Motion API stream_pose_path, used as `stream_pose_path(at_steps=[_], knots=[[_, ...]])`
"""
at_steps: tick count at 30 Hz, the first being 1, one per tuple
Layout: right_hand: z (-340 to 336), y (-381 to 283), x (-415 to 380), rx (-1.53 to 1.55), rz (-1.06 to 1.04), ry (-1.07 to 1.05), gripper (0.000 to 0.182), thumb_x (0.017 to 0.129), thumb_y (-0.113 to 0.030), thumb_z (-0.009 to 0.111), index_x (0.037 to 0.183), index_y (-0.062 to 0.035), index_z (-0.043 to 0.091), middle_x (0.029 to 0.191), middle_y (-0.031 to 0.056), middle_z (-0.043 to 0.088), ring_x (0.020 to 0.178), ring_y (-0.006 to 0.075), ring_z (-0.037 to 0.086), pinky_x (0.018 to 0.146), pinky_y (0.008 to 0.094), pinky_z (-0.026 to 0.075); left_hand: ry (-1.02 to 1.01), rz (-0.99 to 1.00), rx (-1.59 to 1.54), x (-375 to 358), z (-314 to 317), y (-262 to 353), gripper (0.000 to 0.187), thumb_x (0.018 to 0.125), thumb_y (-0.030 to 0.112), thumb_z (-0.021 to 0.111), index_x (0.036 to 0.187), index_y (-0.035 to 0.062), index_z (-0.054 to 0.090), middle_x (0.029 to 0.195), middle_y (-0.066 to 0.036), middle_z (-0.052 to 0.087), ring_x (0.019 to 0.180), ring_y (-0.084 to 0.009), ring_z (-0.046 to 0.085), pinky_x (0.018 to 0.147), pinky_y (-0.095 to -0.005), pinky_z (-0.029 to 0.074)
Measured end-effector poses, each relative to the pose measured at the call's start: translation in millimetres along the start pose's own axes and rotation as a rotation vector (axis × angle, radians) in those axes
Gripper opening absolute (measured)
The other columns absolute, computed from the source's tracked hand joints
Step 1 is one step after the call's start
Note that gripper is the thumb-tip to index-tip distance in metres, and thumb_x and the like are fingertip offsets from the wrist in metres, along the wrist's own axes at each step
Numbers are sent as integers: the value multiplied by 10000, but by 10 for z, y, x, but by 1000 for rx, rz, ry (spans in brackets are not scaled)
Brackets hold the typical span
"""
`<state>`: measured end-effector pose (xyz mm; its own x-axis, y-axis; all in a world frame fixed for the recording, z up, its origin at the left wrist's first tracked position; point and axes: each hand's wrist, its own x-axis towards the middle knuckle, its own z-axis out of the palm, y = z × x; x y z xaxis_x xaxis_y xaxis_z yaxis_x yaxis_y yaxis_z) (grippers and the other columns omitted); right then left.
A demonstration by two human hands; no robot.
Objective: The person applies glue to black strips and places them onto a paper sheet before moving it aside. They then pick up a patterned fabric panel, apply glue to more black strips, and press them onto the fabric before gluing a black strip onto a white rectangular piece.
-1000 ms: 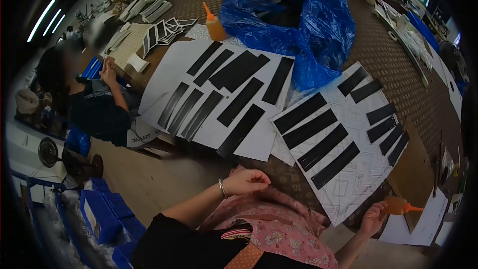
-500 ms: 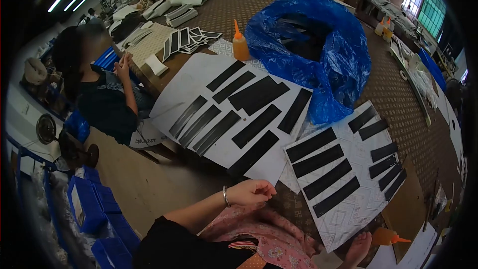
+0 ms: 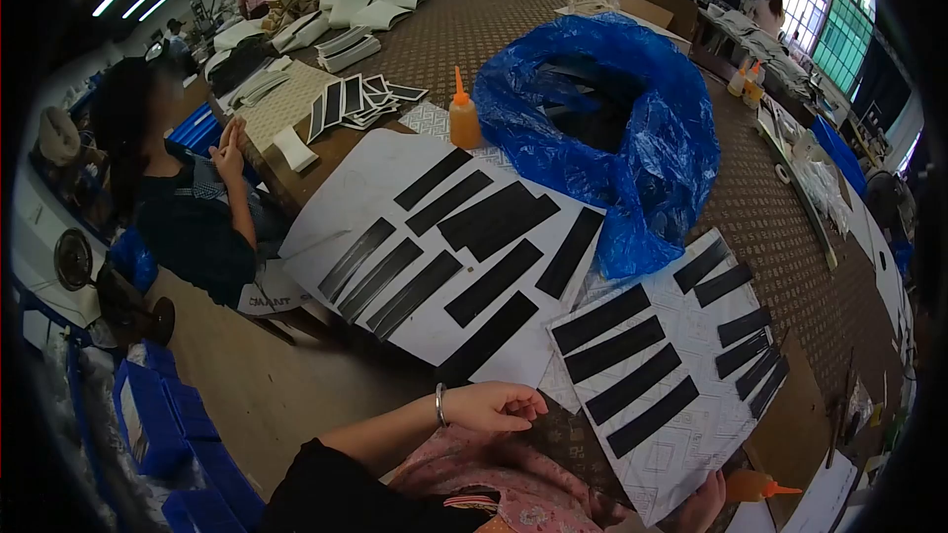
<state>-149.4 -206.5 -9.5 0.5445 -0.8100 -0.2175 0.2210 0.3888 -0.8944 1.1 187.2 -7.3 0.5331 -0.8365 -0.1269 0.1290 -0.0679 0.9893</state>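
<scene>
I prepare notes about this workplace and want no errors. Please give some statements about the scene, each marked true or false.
1. A bracelet is on the wrist of the left hand. True.
2. An orange bottle stands upright beside the blue bag. True.
3. The right hand rests on the bag. False: it is next to another orange bottle.
4. The black strips lie on the floor. False: they lie on pale sheets.

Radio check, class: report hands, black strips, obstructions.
Left hand half-open, seemingly empty. Right hand by patterned sheet, orange bottle; grip unclear. Black strips on sheet, no hand over them.
</scene>
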Motion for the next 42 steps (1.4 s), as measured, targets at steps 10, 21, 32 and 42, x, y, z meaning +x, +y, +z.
stream_pose_path(at_steps=[10, 21, 32, 42], knots=[[319, 233, 326, -125, -9, -169, 226, 859, -135, 472, 1049, -14, 455, 864, 32, 498, 735, 141, 471, 648, 235, 394, -66, -36, 73, 224, 121, -86, 345, 837, 134, 571, 1148, 38, 457, 982, -34, 513, 897, -97, 475, 758, -238, 428], [378, 231, 508, -283, -77, -310, 217, 854, -132, 477, 1036, -15, 457, 853, 29, 493, 719, 137, 466, 634, 231, 389, -54, -14, 94, 427, 58, 89, 335, 805, 152, 593, 1086, 7, 483, 913, -62, 531, 833, -144, 495, 766, -271, 426], [309, 342, 612, -410, -148, -362, 208, 848, -129, 482, 1022, -16, 458, 842, 26, 487, 703, 133, 461, 620, 227, 384, 133, 200, 561, 786, -697, 973, 334, 769, 138, 598, 1075, 42, 502, 932, -117, 553, 852, -234, 545, 775, -328, 439], [250, 306, 819, -552, -211, -331, 200, 844, -126, 487, 1009, -17, 460, 831, 23, 482, 689, 129, 457, 608, 223, 380, 769, 181, 569, 2266, -1986, 1650, 323, 761, 96, 597, 1073, 46, 530, 979, -113, 567, 890, -196, 559, 781, -300, 459]])
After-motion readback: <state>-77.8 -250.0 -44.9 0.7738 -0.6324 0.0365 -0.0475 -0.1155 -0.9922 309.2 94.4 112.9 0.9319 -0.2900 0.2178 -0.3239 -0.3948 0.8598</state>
